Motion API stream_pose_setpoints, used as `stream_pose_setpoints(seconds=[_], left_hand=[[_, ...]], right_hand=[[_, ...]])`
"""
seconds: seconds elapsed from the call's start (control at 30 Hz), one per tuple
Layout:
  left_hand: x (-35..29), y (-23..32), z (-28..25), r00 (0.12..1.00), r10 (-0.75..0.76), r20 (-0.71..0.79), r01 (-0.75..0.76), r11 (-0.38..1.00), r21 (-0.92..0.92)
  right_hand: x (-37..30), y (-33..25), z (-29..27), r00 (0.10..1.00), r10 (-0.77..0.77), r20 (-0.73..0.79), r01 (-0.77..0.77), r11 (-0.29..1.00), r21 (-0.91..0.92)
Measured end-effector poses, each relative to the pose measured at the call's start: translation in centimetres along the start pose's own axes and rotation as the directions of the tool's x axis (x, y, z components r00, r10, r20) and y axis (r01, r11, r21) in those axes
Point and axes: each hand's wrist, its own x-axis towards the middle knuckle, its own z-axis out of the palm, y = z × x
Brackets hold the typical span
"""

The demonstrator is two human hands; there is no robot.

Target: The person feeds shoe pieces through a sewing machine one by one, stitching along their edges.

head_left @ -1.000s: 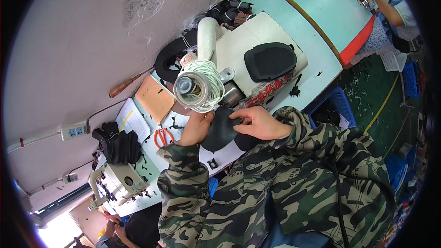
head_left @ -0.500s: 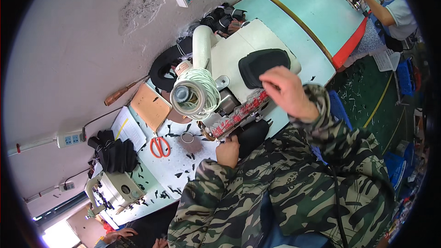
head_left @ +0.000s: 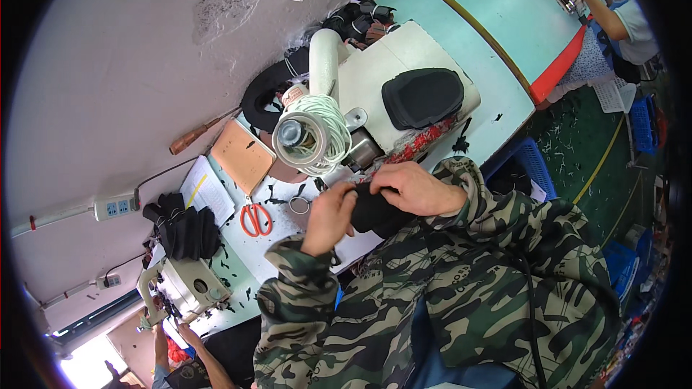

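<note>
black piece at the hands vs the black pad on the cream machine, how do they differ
The black piece has the left hand and right hand on it; the black pad lies untouched on the cream machine.
The hands partly cover the black piece, while the black pad's rounded outline shows.
Both are black.

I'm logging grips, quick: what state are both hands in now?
Left hand: closed, holding the left end of a flexible black fabric-like piece.
Right hand: closed, holding the same piece near its upper edge.
</note>
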Motion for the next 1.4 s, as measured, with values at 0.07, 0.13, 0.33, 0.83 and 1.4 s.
stream_pose_setpoints(seconds=[0.07, 0.13, 0.33, 0.83, 1.4], left_hand=[[1.1, 0.4, -1.5, 0.995, -0.069, -0.072, 0.071, 0.997, 0.026], [1.9, 0.7, -1.9, 0.992, -0.053, -0.113, 0.061, 0.996, 0.069], [4.2, 0.2, -1.1, 0.986, 0.017, -0.165, 0.034, 0.952, 0.304], [2.6, -0.2, -2.4, 0.988, -0.156, -0.022, 0.152, 0.981, -0.123], [3.8, -0.8, -3.5, 0.994, 0.109, 0.024, -0.112, 0.982, 0.151]], right_hand=[[0.6, -0.1, 0.5, 0.987, 0.040, -0.159, -0.063, 0.988, -0.141], [1.1, 0.3, 0.9, 0.985, 0.033, -0.170, -0.062, 0.984, -0.167], [3.8, -1.5, -2.2, 0.991, 0.107, -0.085, -0.133, 0.906, -0.401], [1.3, -0.1, 1.7, 0.956, 0.274, -0.107, -0.243, 0.940, 0.240], [0.1, -1.4, 1.1, 0.940, 0.333, 0.074, -0.338, 0.884, 0.322]])
